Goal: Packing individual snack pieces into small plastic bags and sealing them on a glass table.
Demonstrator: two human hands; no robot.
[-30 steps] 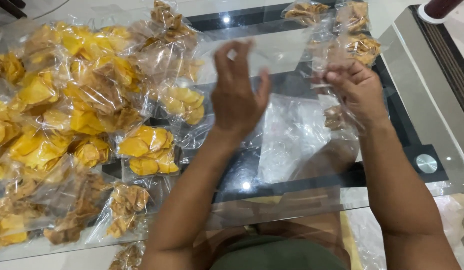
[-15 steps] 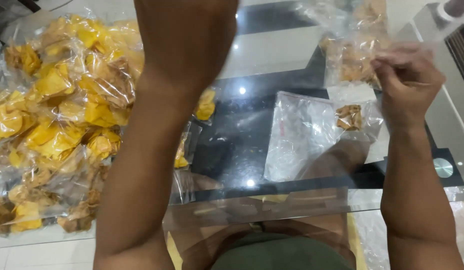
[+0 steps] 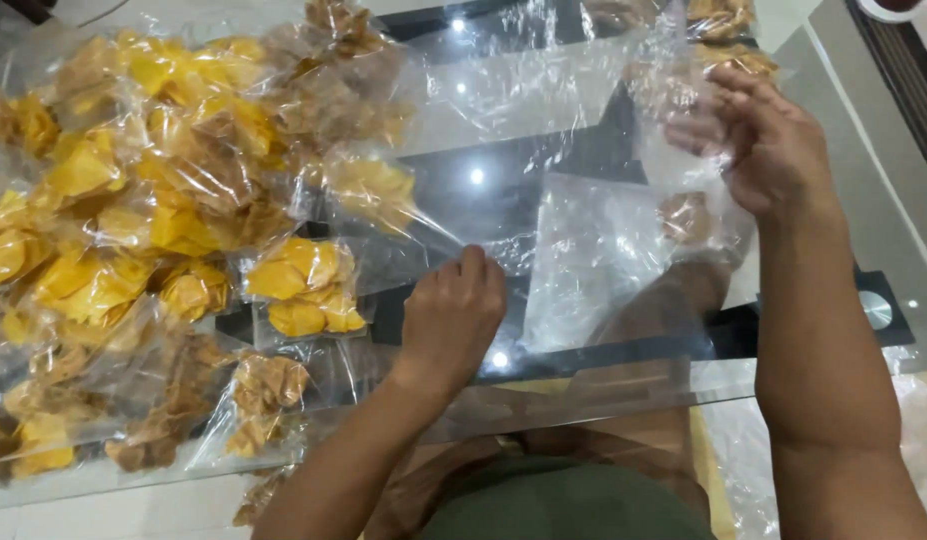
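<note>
A large clear plastic bag (image 3: 543, 100) is stretched between my two hands over a glass table (image 3: 883, 240). My left hand (image 3: 453, 315) pinches its lower left corner, fingers curled. My right hand (image 3: 763, 145) grips the bag's upper right edge. One brown chip (image 3: 685, 215) shows just left of my right wrist, in or under the plastic. A flat stack of empty clear bags (image 3: 593, 260) lies on the glass under the held bag.
Many small clear bags of yellow chips (image 3: 303, 285) and brown chips (image 3: 263, 390) are piled over the table's left half. More brown chip bags (image 3: 718, 20) lie at the far right. My legs show through the glass.
My left hand has come down from in front of the camera to the bag's lower corner. The clear bag is now spread wide between both hands.
</note>
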